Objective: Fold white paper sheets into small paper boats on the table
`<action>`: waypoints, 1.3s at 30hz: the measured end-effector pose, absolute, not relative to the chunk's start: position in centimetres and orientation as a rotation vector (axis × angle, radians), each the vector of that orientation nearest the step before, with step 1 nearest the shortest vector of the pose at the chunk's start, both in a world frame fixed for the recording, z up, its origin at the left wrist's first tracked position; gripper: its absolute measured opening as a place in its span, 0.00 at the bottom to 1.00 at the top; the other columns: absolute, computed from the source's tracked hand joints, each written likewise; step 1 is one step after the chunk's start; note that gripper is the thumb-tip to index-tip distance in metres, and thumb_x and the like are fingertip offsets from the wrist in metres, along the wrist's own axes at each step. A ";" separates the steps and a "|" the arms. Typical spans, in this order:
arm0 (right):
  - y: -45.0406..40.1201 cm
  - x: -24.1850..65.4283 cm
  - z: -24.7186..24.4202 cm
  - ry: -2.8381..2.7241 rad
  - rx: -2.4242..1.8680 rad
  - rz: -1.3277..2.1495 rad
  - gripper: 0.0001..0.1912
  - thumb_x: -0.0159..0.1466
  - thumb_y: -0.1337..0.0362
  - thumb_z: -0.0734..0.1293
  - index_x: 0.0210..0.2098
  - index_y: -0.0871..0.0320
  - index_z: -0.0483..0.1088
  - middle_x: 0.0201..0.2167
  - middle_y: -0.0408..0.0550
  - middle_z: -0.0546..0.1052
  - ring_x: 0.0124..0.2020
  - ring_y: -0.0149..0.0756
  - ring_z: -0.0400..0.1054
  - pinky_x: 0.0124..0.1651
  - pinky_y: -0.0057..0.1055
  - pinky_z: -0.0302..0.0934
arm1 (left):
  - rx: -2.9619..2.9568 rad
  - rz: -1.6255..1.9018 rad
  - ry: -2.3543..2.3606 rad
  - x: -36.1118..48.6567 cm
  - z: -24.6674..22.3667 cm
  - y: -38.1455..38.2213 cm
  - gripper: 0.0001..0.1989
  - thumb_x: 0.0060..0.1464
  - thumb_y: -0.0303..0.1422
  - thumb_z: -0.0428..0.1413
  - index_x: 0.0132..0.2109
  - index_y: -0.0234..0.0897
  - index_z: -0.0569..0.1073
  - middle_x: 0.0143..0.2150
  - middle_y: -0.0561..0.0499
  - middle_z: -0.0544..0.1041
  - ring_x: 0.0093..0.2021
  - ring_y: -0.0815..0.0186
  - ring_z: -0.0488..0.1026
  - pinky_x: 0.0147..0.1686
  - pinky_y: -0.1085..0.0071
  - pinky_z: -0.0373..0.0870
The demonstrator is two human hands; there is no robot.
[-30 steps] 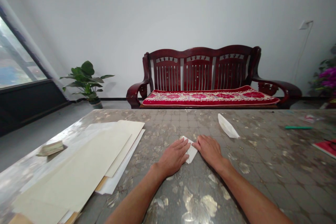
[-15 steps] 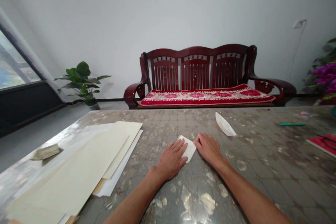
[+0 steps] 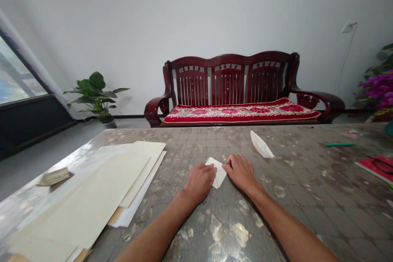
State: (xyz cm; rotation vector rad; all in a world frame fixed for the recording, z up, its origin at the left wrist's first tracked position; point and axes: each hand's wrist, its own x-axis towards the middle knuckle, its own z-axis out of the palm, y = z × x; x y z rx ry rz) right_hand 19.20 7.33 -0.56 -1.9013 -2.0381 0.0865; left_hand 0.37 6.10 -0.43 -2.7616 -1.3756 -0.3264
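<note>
A small piece of folded white paper (image 3: 220,176) lies on the patterned table between my hands, creases showing on its top. My left hand (image 3: 200,183) is at its left side, fingers curled in and tips on the paper; the thumb is mostly hidden. At the paper's right corner, my right hand (image 3: 242,172) pinches the edge with thumb and bent forefinger, the other fingers tucked under. Beyond my right hand rests a white folded paper boat (image 3: 261,145), apart from both hands.
Large cream paper sheets (image 3: 89,196) cover the table's left part, with a small stack of paper slips (image 3: 54,176) on them. To the right are a green pen (image 3: 340,144) and a red book (image 3: 376,168) with glasses (image 3: 383,165) on it. A wooden bench (image 3: 230,86) stands beyond the table.
My left hand has gone from lying flat across the paper to curled fingers at its left side, uncovering more of it. My right hand has shifted slightly left onto the paper's corner.
</note>
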 end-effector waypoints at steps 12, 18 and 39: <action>8.0 20.3 -1.5 -2.031 -1.854 0.150 0.05 0.67 0.63 0.61 0.35 0.54 0.68 0.38 0.44 0.76 0.40 0.37 0.65 0.38 0.31 0.47 | -2.896 0.012 -1.468 1.4 3.4 10.2 0.10 0.57 0.25 0.53 0.38 0.37 0.79 0.40 0.44 0.79 0.42 0.59 0.76 0.40 0.68 0.69; 8.2 20.8 -1.9 -1.922 -1.808 0.225 0.06 0.65 0.63 0.62 0.33 0.54 0.68 0.34 0.43 0.76 0.38 0.35 0.65 0.36 0.30 0.47 | -3.051 0.010 -1.404 1.5 3.8 12.6 0.08 0.51 0.26 0.60 0.39 0.40 0.77 0.47 0.49 0.76 0.50 0.62 0.71 0.48 0.72 0.67; 8.5 20.8 -2.8 -1.602 -1.257 0.786 0.24 0.57 0.52 0.66 0.49 0.57 0.66 0.47 0.49 0.75 0.41 0.38 0.67 0.45 0.33 0.62 | -2.893 -1.776 -2.189 -0.3 -0.1 10.2 0.22 0.48 0.42 0.58 0.46 0.29 0.72 0.39 0.45 0.79 0.35 0.64 0.74 0.34 0.70 0.69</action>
